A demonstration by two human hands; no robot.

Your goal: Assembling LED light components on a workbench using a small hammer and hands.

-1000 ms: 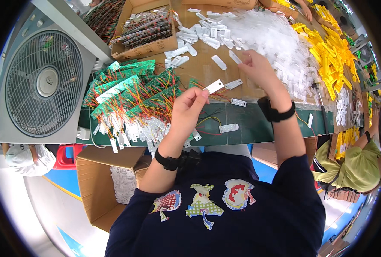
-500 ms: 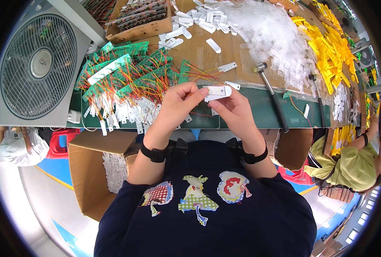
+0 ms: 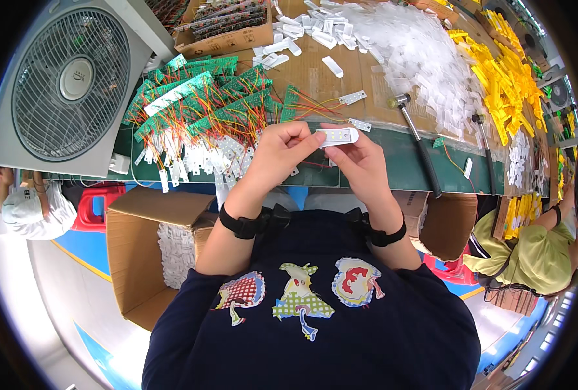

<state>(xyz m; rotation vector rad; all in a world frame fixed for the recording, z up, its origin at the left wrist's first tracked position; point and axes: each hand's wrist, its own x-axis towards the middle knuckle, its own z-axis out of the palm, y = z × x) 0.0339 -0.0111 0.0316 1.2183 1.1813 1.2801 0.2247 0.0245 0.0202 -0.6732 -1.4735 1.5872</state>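
In front of me, above the table's near edge, I hold a white rounded LED lamp housing (image 3: 339,136) with a small white LED board lying in its hollow. My left hand (image 3: 281,153) pinches its left end between thumb and fingers. From the right, my right hand (image 3: 360,164) grips it, thumb below and fingers behind. Left of my hands lies a heap of green circuit boards (image 3: 233,110) with red and yellow wires and small white LED boards (image 3: 211,157). Beyond my hands are two loose white LED boards (image 3: 352,97), one wired to a green board.
Two black-handled hammers (image 3: 427,159) (image 3: 486,153) lie at right beside a wired lamp piece (image 3: 468,168). Farther back are white housings (image 3: 332,66), clear plastic pieces (image 3: 425,78) and yellow parts (image 3: 497,84). A fan (image 3: 71,84) stands left; an open carton (image 3: 129,260) below. People sit on both sides.
The LED board, tilted at the housing before, now lies flatter inside it. My right fingers have shifted behind the housing. The whole view has moved slightly.
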